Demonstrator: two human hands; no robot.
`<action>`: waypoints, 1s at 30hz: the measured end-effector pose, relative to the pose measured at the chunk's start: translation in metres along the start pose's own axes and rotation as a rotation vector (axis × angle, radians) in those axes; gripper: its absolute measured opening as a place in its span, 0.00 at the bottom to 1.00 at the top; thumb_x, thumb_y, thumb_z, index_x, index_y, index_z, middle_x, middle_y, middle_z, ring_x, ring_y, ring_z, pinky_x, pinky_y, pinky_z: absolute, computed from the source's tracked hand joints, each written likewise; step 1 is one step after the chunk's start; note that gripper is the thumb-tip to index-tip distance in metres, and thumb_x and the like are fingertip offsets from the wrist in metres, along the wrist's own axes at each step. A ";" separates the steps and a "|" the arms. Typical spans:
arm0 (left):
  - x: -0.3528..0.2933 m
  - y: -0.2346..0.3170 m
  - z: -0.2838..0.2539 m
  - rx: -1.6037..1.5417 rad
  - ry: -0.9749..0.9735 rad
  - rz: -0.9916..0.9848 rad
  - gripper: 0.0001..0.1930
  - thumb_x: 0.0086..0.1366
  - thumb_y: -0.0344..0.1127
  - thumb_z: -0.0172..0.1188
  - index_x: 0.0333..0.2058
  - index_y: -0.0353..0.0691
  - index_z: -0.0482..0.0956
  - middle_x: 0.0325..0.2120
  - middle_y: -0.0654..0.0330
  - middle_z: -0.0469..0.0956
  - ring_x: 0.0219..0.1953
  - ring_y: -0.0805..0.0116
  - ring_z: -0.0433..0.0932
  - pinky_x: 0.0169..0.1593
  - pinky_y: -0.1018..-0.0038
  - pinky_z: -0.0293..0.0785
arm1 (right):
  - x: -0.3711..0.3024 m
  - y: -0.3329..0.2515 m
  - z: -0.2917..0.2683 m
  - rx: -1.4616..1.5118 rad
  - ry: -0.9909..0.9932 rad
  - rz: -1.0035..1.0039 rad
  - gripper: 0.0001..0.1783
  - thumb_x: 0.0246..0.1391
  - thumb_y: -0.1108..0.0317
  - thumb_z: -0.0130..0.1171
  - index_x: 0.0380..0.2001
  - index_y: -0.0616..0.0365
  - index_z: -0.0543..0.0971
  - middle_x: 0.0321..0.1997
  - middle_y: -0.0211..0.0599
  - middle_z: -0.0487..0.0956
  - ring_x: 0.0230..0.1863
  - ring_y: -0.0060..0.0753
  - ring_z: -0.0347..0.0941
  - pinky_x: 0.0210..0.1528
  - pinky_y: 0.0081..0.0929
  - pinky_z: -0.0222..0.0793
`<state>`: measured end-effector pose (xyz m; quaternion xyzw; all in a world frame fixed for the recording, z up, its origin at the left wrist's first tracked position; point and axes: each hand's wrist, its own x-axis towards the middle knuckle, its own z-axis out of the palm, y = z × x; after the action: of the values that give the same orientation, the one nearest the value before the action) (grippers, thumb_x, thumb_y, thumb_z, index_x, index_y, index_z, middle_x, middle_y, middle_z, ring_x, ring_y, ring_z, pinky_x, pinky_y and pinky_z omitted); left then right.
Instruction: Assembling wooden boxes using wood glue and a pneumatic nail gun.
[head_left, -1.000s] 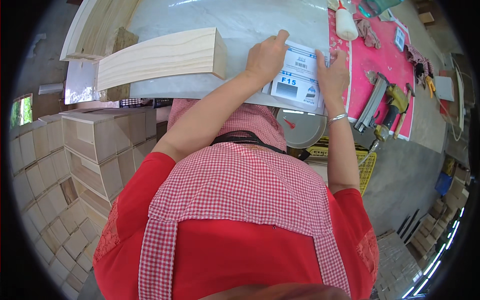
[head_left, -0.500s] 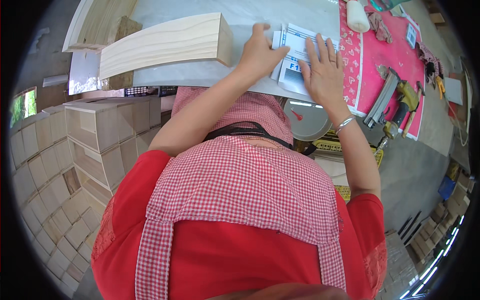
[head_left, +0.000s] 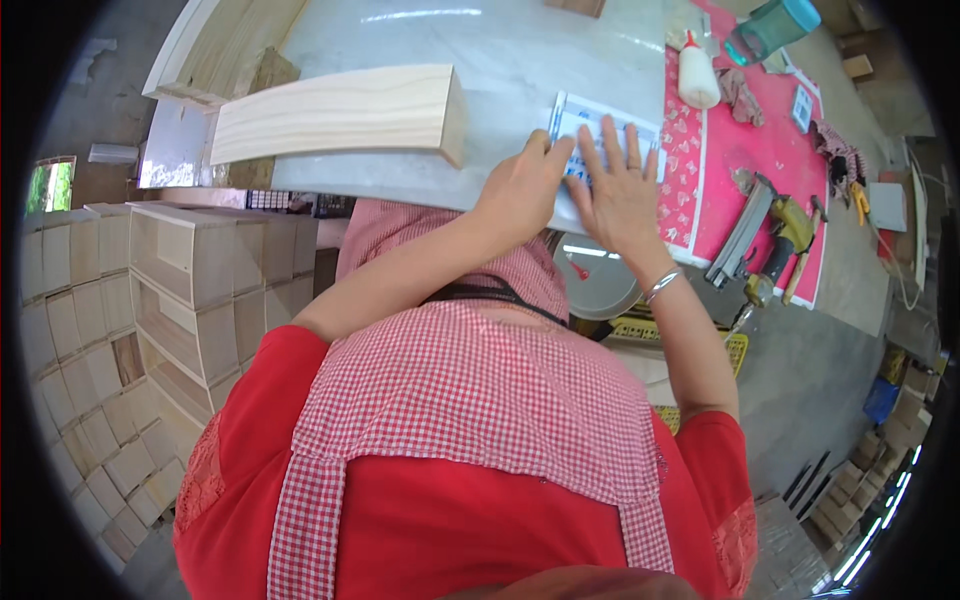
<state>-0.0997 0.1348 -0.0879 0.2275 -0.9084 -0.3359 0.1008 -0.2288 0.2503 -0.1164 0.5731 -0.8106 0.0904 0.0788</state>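
A small stack of white and blue printed labels point(head_left: 590, 108) lies on the pale worktop near its front edge. My right hand point(head_left: 622, 200) rests flat over the labels with its fingers spread, holding nothing. At the stack's left edge is my left hand point(head_left: 522, 188), its fingers curled and the thumb brought close to the forefinger. It seems to pinch the labels' edge, though the hand partly covers the contact. To the left a long pale wooden box point(head_left: 335, 118) lies across the worktop, apart from both hands.
More wooden boxes point(head_left: 222, 45) stand at the far left. On the pink cloth point(head_left: 735, 160) at right are a white squeeze bottle point(head_left: 698, 80), a rag point(head_left: 740, 98) and a nail gun point(head_left: 795, 235). A teal bottle point(head_left: 772, 32) stands behind. Stacked wooden cabinets point(head_left: 165, 250) fill the floor at left.
My left hand has gone from spread fingers to curled ones at the labels' left edge. My right hand stays flat on the labels. The whole view has shifted, showing more of the worktop's far side.
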 end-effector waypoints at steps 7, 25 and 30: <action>0.011 0.003 -0.018 0.240 0.172 0.195 0.18 0.58 0.31 0.57 0.47 0.32 0.73 0.44 0.44 0.72 0.46 0.41 0.73 0.50 0.55 0.70 | -0.005 0.000 0.001 0.080 -0.075 0.010 0.36 0.57 0.47 0.53 0.66 0.48 0.64 0.72 0.47 0.54 0.73 0.60 0.43 0.67 0.66 0.40; 0.004 -0.006 0.002 0.252 -0.281 0.348 0.33 0.64 0.44 0.58 0.60 0.26 0.61 0.64 0.34 0.52 0.69 0.40 0.49 0.68 0.54 0.51 | 0.132 0.206 -0.022 0.306 0.364 0.541 0.15 0.54 0.61 0.59 0.33 0.64 0.81 0.32 0.50 0.81 0.34 0.50 0.78 0.37 0.39 0.73; 0.006 -0.008 0.001 0.225 -0.330 0.330 0.34 0.64 0.44 0.57 0.62 0.27 0.59 0.65 0.34 0.50 0.70 0.40 0.46 0.69 0.52 0.49 | 0.169 0.267 0.027 0.042 -0.087 0.674 0.18 0.52 0.59 0.58 0.33 0.65 0.82 0.34 0.59 0.81 0.38 0.58 0.78 0.41 0.47 0.73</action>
<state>-0.1031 0.1275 -0.0938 0.0281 -0.9691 -0.2441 -0.0212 -0.5371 0.1767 -0.1183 0.2779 -0.9550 0.1036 -0.0022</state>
